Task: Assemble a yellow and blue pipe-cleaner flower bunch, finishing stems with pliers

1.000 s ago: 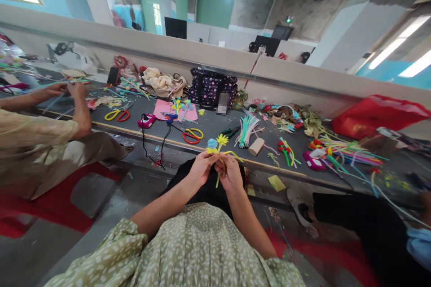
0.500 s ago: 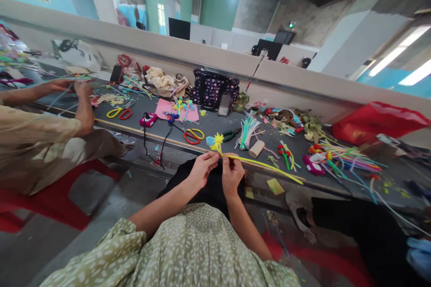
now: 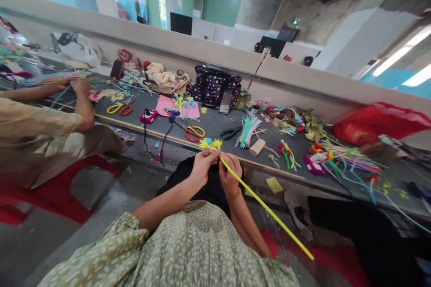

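Close together at the table's front edge, both hands work on a bunch of fuzzy pipe-cleaner flowers. My left hand (image 3: pixel 203 167) pinches the bunch below its yellow flowers (image 3: pixel 215 144), with a bit of a blue flower (image 3: pixel 208 140) behind them. From between the fingers a long yellow pipe cleaner (image 3: pixel 267 208) slants down to the right, its far end loose. My right hand (image 3: pixel 230 171) is closed around the near end of that pipe cleaner, touching the left fingertips. The stems inside the grip are hidden by the fingers.
Beyond the hands lie scissors (image 3: pixel 194 133), black pliers (image 3: pixel 230 132), a bundle of pastel pipe cleaners (image 3: pixel 248 131), a cardboard tube (image 3: pixel 257 147) and a glue gun (image 3: pixel 173 115) on pink paper (image 3: pixel 162 106). At left, a co-worker's hands (image 3: pixel 76 85) hold pipe cleaners.
The long yellow pipe cleaner has swung from nearly level to steeply down right. The flower bunch has tipped left and lower, and its blue flower is now mostly hidden.
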The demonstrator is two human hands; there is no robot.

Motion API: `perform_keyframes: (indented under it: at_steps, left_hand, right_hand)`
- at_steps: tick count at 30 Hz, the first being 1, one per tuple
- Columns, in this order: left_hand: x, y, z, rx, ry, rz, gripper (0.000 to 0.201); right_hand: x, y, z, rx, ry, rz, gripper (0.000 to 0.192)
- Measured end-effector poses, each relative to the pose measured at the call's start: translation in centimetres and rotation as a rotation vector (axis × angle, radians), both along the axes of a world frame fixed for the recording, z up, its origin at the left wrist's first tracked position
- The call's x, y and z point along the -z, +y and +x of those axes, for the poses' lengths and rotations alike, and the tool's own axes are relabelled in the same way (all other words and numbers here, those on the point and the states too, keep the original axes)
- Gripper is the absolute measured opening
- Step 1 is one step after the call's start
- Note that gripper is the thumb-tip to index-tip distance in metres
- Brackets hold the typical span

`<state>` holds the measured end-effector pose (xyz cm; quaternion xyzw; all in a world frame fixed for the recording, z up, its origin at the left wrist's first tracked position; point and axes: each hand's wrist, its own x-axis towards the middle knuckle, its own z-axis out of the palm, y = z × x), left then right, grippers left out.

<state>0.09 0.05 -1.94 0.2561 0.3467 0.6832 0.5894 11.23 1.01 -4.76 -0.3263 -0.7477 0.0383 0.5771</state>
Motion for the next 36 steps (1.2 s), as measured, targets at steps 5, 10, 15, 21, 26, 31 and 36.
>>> perform_keyframes:
  at_steps: [5, 10, 15, 21, 26, 31, 36]
  left_hand:
    - [0.4, 0.3, 0.2, -0.088, 0.067, 0.054, 0.021]
    - [0.5, 0.3, 0.6, -0.113, 0.108, 0.138, 0.018]
    - [0.1, 0.3, 0.8, -0.106, 0.142, 0.164, 0.021]
    - [0.6, 0.5, 0.5, -0.105, 0.177, 0.181, 0.023]
    - [1.0, 0.5, -0.3, -0.141, 0.351, 0.265, 0.019]
    - [0.7, 0.5, -1.2, -0.170, 0.544, 0.347, 0.016]
    - [0.6, 0.3, -1.7, -0.158, 0.632, 0.396, 0.014]
  right_hand:
    - [-0.2, 0.0, -0.4, 0.048, 0.040, 0.020, 0.017]
    - [-0.7, -0.3, -1.3, 0.046, 0.296, -0.117, 0.009]
    - [-1.3, -0.6, -2.3, -0.126, 0.712, -0.497, 0.015]
    - [-1.3, -0.2, -3.0, -0.365, 1.022, -0.854, 0.022]
    - [-1.1, -0.6, -3.0, -0.293, 0.934, -0.709, 0.019]
    - [-1.4, -0.6, -2.1, -0.297, 0.806, -0.667, 0.019]
    - [-1.6, -0.5, -1.4, -0.284, 0.653, -0.640, 0.017]
